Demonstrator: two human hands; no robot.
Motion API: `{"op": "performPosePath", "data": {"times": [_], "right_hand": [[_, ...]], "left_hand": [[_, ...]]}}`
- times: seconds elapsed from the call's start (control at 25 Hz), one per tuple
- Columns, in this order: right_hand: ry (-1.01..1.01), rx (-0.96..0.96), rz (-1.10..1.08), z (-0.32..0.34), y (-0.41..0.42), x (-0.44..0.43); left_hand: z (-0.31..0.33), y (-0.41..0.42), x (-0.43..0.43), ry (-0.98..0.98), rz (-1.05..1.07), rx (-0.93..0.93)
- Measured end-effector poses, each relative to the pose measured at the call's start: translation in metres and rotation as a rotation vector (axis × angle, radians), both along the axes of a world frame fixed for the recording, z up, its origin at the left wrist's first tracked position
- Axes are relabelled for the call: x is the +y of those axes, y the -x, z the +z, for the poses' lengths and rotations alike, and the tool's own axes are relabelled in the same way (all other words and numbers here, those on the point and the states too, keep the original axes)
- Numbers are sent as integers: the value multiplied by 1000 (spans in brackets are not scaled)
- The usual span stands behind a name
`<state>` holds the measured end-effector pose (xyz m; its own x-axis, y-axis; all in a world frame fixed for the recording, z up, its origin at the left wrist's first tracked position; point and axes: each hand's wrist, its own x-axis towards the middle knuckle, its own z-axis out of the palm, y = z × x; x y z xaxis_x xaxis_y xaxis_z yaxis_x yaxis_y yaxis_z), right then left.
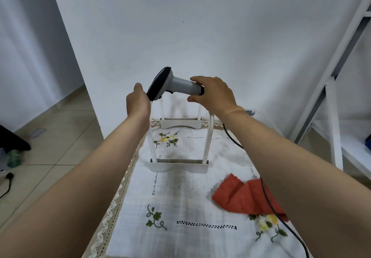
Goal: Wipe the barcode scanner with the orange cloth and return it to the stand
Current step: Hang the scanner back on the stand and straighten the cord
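Note:
A grey barcode scanner (176, 84) with a black head lies sideways in the air above the white stand (179, 162). My right hand (212, 95) grips the handle's end. My left hand (138, 102) holds the black head from below on the left. The stand is a white frame with two upright hoops and flat feet on the tablecloth. The orange cloth (243, 194) lies crumpled on the table at the right, under my right forearm, and neither hand touches it. The scanner's black cable (269, 199) runs across the cloth.
A white embroidered tablecloth (180, 207) with a lace edge covers the narrow table. A white wall stands close behind. A white metal frame (331, 117) rises at the right. Tiled floor with a black plug (9, 176) lies to the left.

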<state>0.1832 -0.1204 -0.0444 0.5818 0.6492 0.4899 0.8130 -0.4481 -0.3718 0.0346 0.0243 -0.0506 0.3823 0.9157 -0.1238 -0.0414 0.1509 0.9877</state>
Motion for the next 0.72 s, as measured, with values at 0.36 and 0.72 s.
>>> {"op": "performPosePath", "data": {"times": [0.36, 0.72], "right_hand": [[-140, 21, -43, 10, 0, -56], [-14, 331, -225, -41, -10, -176]], "left_hand": [[31, 6, -62, -297, 19, 8], [-28, 4, -177, -366, -486, 81]]}}
